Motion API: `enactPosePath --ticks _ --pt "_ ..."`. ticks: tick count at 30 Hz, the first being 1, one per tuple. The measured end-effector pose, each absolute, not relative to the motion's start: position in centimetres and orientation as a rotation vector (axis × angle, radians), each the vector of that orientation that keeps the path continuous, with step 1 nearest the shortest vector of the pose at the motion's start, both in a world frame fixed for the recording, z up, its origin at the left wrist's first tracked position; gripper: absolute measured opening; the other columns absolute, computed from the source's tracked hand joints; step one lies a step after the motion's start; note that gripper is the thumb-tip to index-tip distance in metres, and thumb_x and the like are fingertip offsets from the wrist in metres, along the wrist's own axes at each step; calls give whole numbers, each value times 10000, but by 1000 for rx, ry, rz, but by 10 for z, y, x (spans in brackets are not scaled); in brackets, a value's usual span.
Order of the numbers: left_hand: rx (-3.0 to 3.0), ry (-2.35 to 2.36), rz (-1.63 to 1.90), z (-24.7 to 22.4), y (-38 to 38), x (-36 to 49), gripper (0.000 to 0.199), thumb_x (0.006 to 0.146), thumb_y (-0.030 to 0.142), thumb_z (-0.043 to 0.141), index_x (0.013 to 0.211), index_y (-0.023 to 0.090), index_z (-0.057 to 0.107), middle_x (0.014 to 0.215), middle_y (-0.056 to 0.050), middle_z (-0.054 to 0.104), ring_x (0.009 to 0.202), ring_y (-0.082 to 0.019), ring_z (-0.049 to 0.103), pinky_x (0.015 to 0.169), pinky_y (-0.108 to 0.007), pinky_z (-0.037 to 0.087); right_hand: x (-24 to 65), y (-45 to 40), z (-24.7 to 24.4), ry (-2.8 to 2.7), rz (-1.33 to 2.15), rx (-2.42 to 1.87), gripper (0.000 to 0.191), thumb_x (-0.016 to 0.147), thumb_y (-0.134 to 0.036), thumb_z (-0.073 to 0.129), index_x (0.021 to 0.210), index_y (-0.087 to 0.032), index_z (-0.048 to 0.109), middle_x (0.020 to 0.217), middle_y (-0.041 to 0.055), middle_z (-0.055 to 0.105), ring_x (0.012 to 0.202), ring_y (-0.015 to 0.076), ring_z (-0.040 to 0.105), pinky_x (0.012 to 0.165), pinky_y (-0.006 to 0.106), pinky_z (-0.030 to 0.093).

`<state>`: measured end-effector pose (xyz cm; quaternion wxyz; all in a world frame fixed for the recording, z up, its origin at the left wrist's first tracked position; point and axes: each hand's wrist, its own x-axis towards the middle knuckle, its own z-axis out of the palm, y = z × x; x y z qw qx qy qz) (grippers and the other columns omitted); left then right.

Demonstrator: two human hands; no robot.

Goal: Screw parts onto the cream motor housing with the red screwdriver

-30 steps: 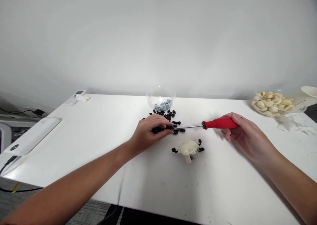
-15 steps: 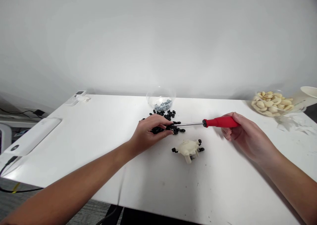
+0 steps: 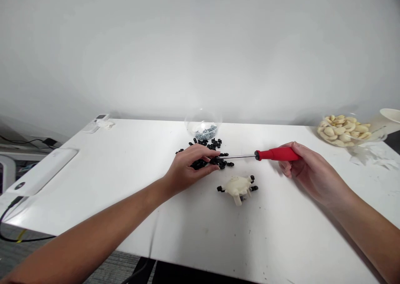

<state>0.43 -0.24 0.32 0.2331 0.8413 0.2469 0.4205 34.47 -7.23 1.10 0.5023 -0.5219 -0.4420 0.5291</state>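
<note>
1. The red screwdriver (image 3: 277,153) is in the person's right hand (image 3: 308,171). Its fat handle is smooth, shiny plastic with a dark end. Its thin metal stick points at 9 o'clock, and the tip ends just by the left fingers.
2. The right fingers (image 3: 289,169) curl narrow around the handle and hold it up off the table.
3. The left hand (image 3: 187,167) sits on a messy pile of small black pieces (image 3: 222,164). Its fingers (image 3: 203,150) are bent and close together, and they touch the pile. I cannot tell if they hold any pieces.
4. The black pieces are small, blocky and rough in shape. A few lie apart from the pile.
5. A lumpy white plastic thing (image 3: 237,187) lies at 5 o'clock from the pile, near it but not touching. It has short legs, and black pieces sit on its sides.
6. A round clear bowl (image 3: 203,123) is at 12 o'clock from the pile. Tiny silver screws (image 3: 205,133) lie inside it.
7. Another clear bowl (image 3: 373,136) is far off at 2 o'clock, full of pale, curved, lumpy bits (image 3: 343,129).
8. All of this is on a white table (image 3: 193,234) with a smooth top and a few small marks.
</note>
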Motion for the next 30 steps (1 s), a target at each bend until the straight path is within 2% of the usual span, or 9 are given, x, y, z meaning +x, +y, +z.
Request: enactPosePath --ticks 8,19,25,30 --pt "2319 699 1114 3 -3 4 251 925 237 833 1168 205 778 1050 -71 797 906 -165 766 778 -273 696 343 -73 12 -1027 1304 -1258 421 1065 -530 570 819 -225 720 671 43 590 631 187 514 609 319 491" --pt "2299 708 1105 1 -3 4 217 950 209 798 1166 200 787 1044 -73 787 847 -140 757 764 -257 691 341 -74 13 -1022 1313 -1251 369 1043 -550 609 935 -225 746 709 27 582 620 178 504 588 313 462" --pt "2325 713 1084 2 -2 4 198 1010 224 721 1201 220 775 1034 -62 803 916 -162 758 773 -275 675 341 -73 14 -1030 1305 -1254 393 1042 -557 608 855 -228 714 704 29 580 615 181 505 585 320 461" --pt "2335 769 1047 3 -3 3 169 1058 222 645 1167 210 773 960 -50 803 898 -164 751 803 -290 636 341 -73 13 -1013 1304 -1262 389 1045 -550 608 870 -222 722 693 27 586 617 177 509 581 317 457"
